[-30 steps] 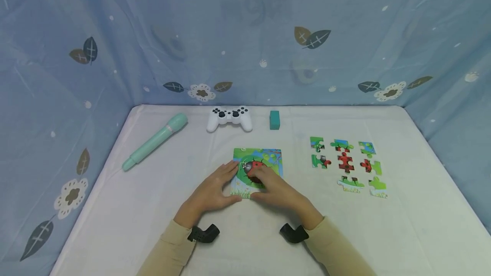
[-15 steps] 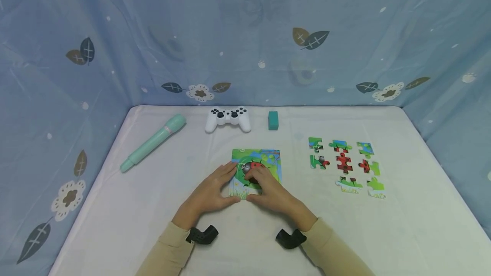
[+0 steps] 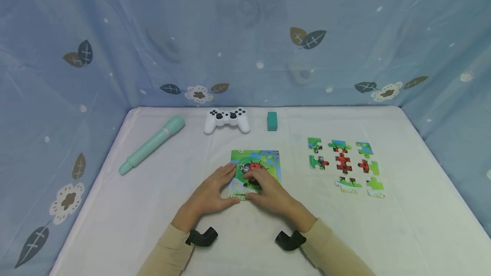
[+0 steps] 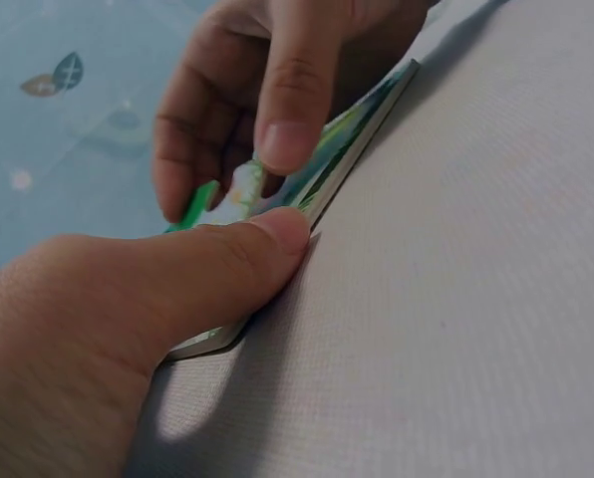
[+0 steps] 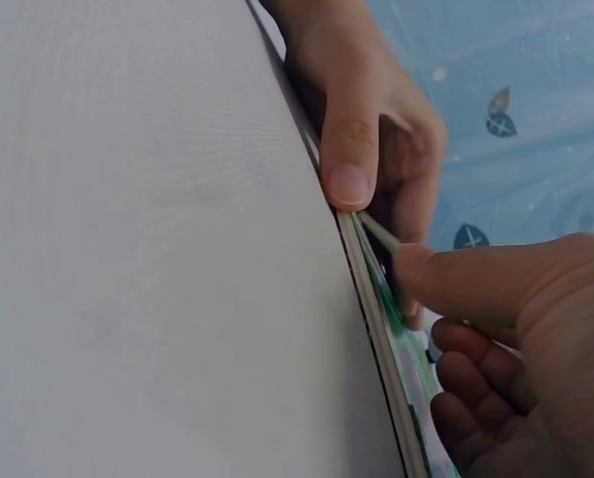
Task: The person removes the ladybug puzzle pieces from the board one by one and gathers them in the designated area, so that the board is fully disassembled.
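A square ladybug puzzle board lies on the white table in front of the person. The left hand grips its near left corner, thumb along the near edge and fingers at the left side. From the right, the right hand reaches over the board. Its thumb and fingers pinch a puzzle piece with flowers and grass on it. In the right wrist view that puzzle piece stands tilted, its edge raised over the board beside the left thumb.
Several loose puzzle pieces lie in rows to the right. A white game controller and a teal block stand at the back. A mint-green microphone-shaped object lies at the left. Blue patterned cloth walls the table.
The near edge of the pinched puzzle piece shows more distinctly above the board than before. Both hands stay almost in place, and the head view has shifted slightly.
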The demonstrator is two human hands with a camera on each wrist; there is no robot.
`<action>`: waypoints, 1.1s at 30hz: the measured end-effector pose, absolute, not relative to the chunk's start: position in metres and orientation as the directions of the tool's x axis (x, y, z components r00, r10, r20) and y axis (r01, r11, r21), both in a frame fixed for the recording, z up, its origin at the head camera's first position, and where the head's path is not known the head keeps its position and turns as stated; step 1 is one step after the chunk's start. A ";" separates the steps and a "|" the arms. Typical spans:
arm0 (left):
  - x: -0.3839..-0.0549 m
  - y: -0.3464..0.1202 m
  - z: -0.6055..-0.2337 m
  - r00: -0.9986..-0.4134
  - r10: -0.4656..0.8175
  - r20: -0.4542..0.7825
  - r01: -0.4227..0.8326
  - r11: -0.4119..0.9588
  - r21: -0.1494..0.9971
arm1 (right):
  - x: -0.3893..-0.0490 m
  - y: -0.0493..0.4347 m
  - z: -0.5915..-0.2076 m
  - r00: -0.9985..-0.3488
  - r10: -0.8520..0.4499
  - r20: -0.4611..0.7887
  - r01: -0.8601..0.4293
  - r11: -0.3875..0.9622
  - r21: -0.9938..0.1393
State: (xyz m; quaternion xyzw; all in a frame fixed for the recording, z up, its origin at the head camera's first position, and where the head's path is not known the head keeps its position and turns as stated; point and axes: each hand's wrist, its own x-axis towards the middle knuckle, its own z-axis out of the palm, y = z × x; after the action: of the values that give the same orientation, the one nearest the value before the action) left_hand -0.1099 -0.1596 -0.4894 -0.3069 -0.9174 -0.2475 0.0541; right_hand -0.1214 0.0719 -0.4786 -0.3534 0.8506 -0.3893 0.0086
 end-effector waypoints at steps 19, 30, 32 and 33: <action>-0.109 -0.159 -0.491 -0.814 0.532 0.232 0.577 0.704 0.414 | -0.127 0.120 -0.454 -0.836 -0.504 0.217 -0.475 0.465 -0.747; -0.110 -0.159 -0.491 -0.821 0.527 0.219 0.566 0.704 0.429 | -0.120 0.190 -0.455 -0.904 -0.399 0.157 -0.387 0.601 -0.699; -0.110 -0.158 -0.491 -0.822 0.526 0.218 0.565 0.705 0.429 | -0.118 0.204 -0.457 -0.916 -0.377 0.139 -0.362 0.622 -0.695; -0.110 -0.158 -0.491 -0.822 0.526 0.217 0.564 0.705 0.430 | -0.117 0.210 -0.458 -0.922 -0.365 0.129 -0.347 0.632 -0.693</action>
State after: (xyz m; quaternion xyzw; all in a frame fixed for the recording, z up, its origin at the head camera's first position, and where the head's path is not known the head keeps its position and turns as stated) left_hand -0.1095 -0.1585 -0.4909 -0.2954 -0.9225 -0.2454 0.0392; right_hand -0.1174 0.2100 -0.4582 -0.1971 0.9032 -0.3812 0.0119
